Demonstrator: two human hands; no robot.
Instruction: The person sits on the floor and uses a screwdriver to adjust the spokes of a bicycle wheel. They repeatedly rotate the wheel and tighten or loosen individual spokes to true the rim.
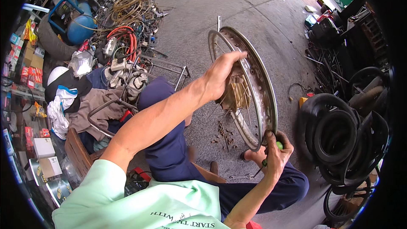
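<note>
A spoked metal wheel rim stands tilted between my legs, its outer band facing right and dotted with holes. A hub with yellowish spokes shows inside it. My left hand is closed over the rim's near left edge, thumb pointing along the band. Lower down, my right hand pinches the rim's bottom edge and holds a green-handled screwdriver, its thin shaft pointing down-left. The palm hides part of its handle. Beneath the wheel, small brown metal bits lie scattered on the floor.
A wrench lies near my feet. Black tyres pile up at right. Leftward are a metal-framed chair with clothes, a blue compressor tank, tangled hoses and a shelf of small boxes.
</note>
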